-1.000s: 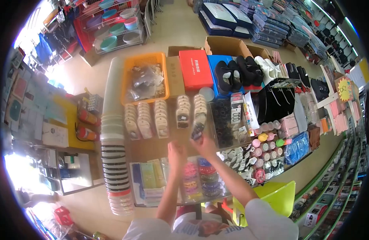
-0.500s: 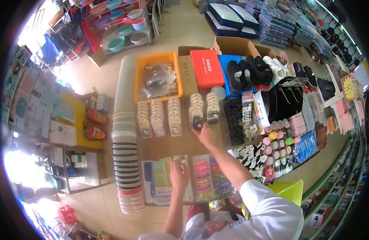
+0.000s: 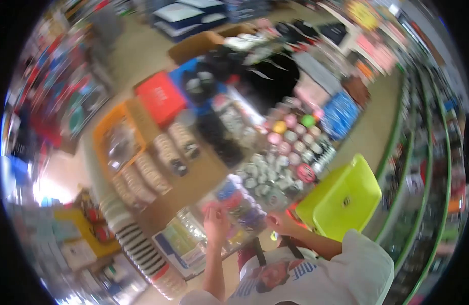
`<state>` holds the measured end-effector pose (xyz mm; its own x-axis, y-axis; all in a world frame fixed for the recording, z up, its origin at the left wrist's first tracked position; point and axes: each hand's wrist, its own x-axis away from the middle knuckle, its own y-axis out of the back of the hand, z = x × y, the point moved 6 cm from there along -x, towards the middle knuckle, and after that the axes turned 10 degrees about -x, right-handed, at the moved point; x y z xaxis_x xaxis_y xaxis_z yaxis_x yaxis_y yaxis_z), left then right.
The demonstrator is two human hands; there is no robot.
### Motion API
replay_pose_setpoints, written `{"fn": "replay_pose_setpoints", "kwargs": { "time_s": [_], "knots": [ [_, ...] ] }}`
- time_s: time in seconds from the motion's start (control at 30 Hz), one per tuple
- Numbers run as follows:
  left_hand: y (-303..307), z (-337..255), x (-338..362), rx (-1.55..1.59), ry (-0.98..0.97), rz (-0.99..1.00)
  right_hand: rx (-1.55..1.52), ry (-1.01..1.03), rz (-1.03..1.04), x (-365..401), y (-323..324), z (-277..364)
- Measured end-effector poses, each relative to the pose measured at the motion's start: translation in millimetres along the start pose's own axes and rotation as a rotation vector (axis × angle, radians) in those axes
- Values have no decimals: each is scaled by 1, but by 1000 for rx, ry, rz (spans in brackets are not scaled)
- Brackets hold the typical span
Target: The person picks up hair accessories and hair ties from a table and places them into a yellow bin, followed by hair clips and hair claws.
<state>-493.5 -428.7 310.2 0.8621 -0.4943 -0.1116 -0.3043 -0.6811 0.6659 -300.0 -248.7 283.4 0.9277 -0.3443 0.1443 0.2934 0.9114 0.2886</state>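
My left hand (image 3: 216, 222) is above the front of the table, over the packs of coloured items (image 3: 244, 211). Its fingers are curled, and what they hold, if anything, is too blurred to tell. Just right of those packs, by the table's front edge, is my right hand (image 3: 280, 222), with its fingers blurred. Flat green and yellow packets (image 3: 179, 239) lie left of my left hand. Farther back, rows of small carded packs (image 3: 153, 174) rest on the brown board (image 3: 191, 185), two of the rows ending in dark items (image 3: 179, 166).
A lime-green bin (image 3: 341, 203) stands right of my right hand. Small round jars (image 3: 290, 137) and white wrapped items (image 3: 262, 173) cover the table's right part. An orange basket (image 3: 120, 137), a red box (image 3: 160, 98) and stacked cups (image 3: 135, 244) are on the left.
The view has turned, so the table appears tilted and the green bin shows more fully. My right hand has come back from the carded packs to the table's front edge.
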Motion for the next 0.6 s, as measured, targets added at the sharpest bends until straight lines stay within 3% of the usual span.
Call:
{"fn": "replay_pose_setpoints", "kwargs": {
  "time_s": [0.03,0.07,0.13,0.27,0.3,0.4,0.43,0.53,0.6],
  "knots": [
    [-12,-30,-2,10,49,97,45,-104,-119,26,27,-13],
    [-35,-51,-2,22,-43,149,220,-74,-209,51,55,-33],
    [-78,-88,5,44,-232,258,51,-291,-406,100,103,-57],
    [-198,-155,47,90,-473,541,-246,-448,-884,189,185,-120],
    [-226,-168,62,88,-375,700,-344,-506,-966,209,201,-132],
    [-317,-192,111,101,-561,931,-395,-586,-1063,257,236,-195],
    [-346,-196,127,76,-495,1102,-378,-626,-1076,271,247,-223],
    [-385,-242,146,-12,-682,870,-340,-753,-1106,309,278,-320],
    [-414,-230,151,-25,-591,781,-316,-853,-1112,329,312,-386]
  ]
}}
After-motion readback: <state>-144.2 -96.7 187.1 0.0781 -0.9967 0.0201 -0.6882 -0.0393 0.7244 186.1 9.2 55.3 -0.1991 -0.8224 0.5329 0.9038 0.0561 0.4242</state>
